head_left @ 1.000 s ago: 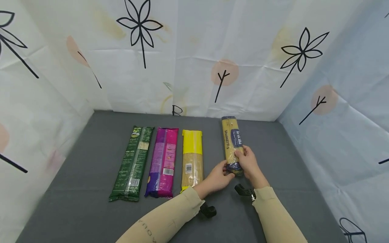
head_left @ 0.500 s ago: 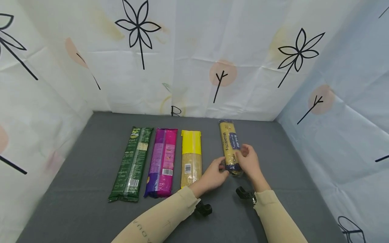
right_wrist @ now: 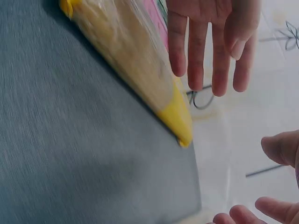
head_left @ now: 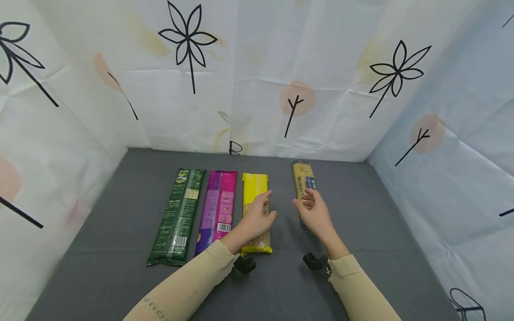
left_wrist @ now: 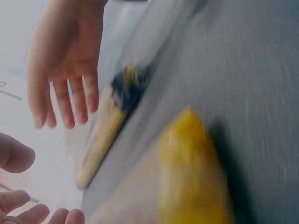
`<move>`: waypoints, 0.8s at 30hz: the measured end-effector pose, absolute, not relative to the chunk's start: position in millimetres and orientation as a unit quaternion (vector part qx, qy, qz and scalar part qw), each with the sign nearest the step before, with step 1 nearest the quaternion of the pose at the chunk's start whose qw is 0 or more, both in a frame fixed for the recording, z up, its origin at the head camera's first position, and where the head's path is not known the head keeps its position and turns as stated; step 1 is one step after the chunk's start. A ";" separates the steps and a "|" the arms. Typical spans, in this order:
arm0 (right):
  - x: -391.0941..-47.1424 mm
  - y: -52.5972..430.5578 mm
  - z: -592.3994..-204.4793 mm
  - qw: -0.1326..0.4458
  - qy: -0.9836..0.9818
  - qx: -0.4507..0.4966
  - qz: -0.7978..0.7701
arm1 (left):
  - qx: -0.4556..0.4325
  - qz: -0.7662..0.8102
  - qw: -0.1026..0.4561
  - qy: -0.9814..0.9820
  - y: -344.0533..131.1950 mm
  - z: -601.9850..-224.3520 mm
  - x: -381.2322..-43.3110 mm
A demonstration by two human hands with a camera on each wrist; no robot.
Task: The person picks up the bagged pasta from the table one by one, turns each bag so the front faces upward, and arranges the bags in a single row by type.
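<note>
My left hand [head_left: 256, 219], fingers loosely extended and holding nothing, hovers over the yellow-ended spaghetti pack [head_left: 255, 187] in the head view. To its right, my right hand [head_left: 315, 214] is held with relaxed fingers over the near part of the blue-labelled spaghetti pack [head_left: 303, 176], hiding much of it. Both hands look empty in the wrist views: the left wrist view has the right hand [left_wrist: 70, 60] above the blurred blue-ended pack [left_wrist: 105, 135], and the right wrist view has the left hand [right_wrist: 210, 42] beside the yellow-ended pack [right_wrist: 131, 51].
A pink and purple pack [head_left: 218, 205] and a dark green pack [head_left: 176, 218] lie further left, roughly parallel, on the grey cloth-covered table [head_left: 385, 267]. White patterned curtains [head_left: 257, 58] enclose the back and sides.
Both hands have let go of the blue-labelled spaghetti pack, which lies on the table. The left hand has moved left over the yellow-ended pack; the right hand has drifted slightly left.
</note>
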State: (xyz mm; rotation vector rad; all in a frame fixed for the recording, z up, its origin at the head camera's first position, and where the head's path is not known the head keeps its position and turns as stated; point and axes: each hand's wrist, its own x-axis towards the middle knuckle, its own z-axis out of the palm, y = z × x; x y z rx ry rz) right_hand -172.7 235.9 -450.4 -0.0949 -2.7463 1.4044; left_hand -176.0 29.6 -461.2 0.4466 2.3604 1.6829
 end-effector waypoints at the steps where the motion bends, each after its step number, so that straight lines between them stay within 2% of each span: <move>1: -172.3 232.9 -451.4 0.024 -0.889 -0.024 0.457 | 0.149 0.560 0.094 0.809 24.5 -462.0 -178.1; 8: -169.2 214.8 -457.8 -0.017 -0.880 -0.002 0.474 | 0.132 0.495 0.031 0.858 -3.6 -462.1 -186.5; 12: -167.5 205.2 -458.9 -0.086 -0.837 -0.013 0.540 | 0.129 0.478 0.027 0.868 -13.8 -461.6 -190.5; 16: -164.7 197.6 -461.1 -0.147 -0.786 -0.016 0.600 | 0.119 0.470 0.042 0.874 -20.8 -461.9 -193.3; 24: -157.1 187.0 -466.9 -0.187 -0.771 -0.016 0.609 | 0.091 0.454 0.092 0.882 -28.0 -465.9 -198.1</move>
